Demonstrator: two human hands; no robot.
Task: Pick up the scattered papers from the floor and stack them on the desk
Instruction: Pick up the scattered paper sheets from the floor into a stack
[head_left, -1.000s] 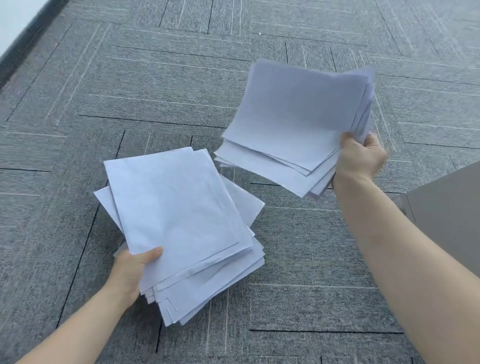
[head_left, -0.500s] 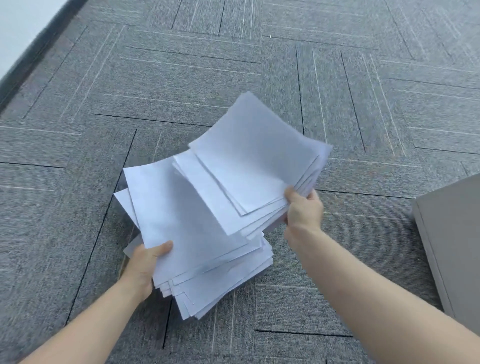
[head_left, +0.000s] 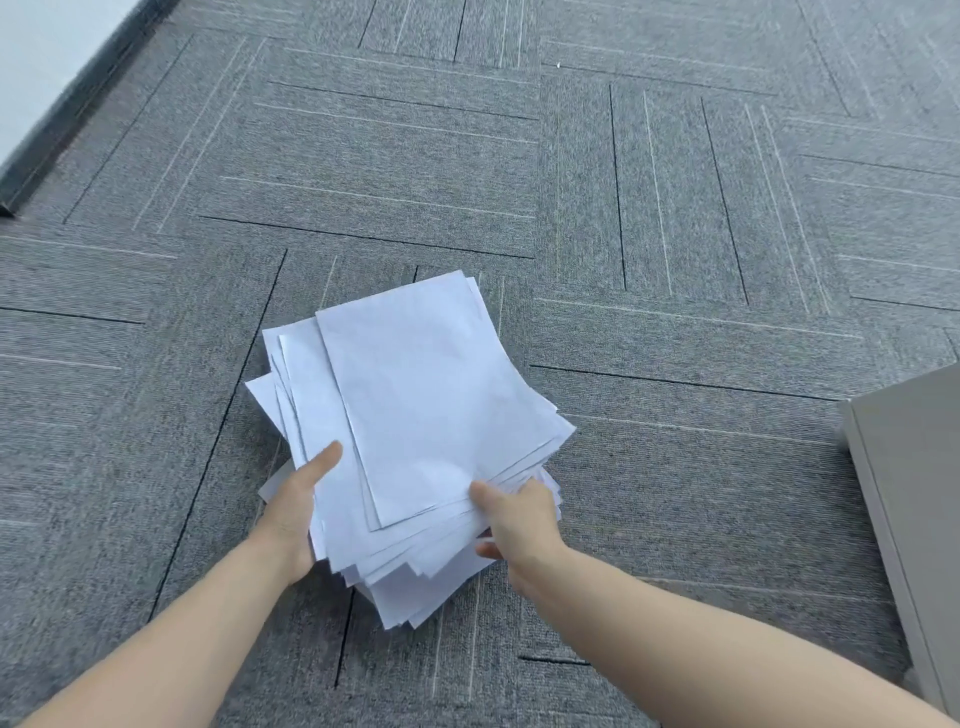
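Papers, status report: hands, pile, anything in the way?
Left hand and right hand both grip one uneven paper pile above carpet. Grey furniture at right, clear of pile.

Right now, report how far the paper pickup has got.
Done: no loose sheets show on the grey carpet; the papers form one uneven pile of white papers. In hand: the left hand grips the pile's near left edge, and the right hand pinches its near right corner. Left: square the pile and set it on the desk; only a grey furniture edge shows.

Head cam, single view, looks fwd and down, close over carpet floor (head_left: 467, 182).
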